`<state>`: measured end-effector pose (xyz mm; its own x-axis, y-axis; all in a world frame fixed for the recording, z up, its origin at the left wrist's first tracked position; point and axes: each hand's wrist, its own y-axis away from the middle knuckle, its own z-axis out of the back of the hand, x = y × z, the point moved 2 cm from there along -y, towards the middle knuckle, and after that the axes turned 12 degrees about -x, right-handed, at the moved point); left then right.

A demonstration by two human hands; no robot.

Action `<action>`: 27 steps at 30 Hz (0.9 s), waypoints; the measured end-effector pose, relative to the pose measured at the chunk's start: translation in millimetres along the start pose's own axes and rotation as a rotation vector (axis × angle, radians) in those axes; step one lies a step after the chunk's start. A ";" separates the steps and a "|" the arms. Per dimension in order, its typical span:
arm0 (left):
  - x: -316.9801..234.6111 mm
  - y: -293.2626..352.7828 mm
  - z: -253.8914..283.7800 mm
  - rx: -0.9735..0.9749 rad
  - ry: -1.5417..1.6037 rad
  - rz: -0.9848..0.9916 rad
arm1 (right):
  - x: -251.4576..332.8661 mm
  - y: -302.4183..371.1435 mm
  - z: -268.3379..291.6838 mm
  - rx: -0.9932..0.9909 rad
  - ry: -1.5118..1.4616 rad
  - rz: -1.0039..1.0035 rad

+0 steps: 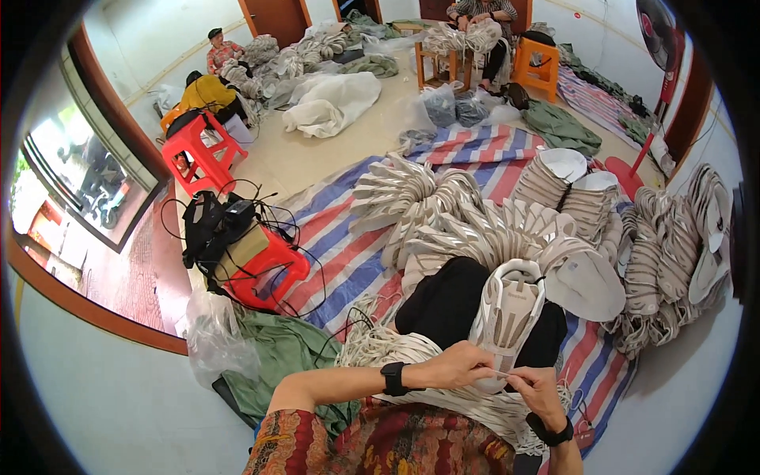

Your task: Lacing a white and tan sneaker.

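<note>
Left hand (463, 366) and right hand (538, 392) meet in a pinch over a thin strand (501, 374), at the near end of the upper (511, 309).

From my seat, I read the upper as laid between the dark knees (443, 293) so that both hands are spare for fine work; the laces (388, 348) heaped across the lap would then be within easy reach. More uppers (507, 233) fan out toward the right edge of the striped sheet (356, 261), which probably keeps them off the floor. The fingertips cover most of the strand, so I can only say it is likely a lace end. The hands hide part of the upper's near end, and the left forearm crosses the heap.
</note>
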<state>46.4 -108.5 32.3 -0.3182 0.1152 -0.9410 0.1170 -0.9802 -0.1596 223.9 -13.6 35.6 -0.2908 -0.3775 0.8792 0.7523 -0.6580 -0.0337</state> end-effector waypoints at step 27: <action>34.2 -15.4 23.2 -0.054 0.202 0.514 | -7.1 -24.7 -9.5 -0.400 0.076 -0.017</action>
<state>11.9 -93.1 9.5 -0.0216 -0.3418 -0.9395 0.2589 -0.9096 0.3250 201.7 -0.9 25.6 -0.3552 -0.4020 0.8439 0.4617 -0.8604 -0.2155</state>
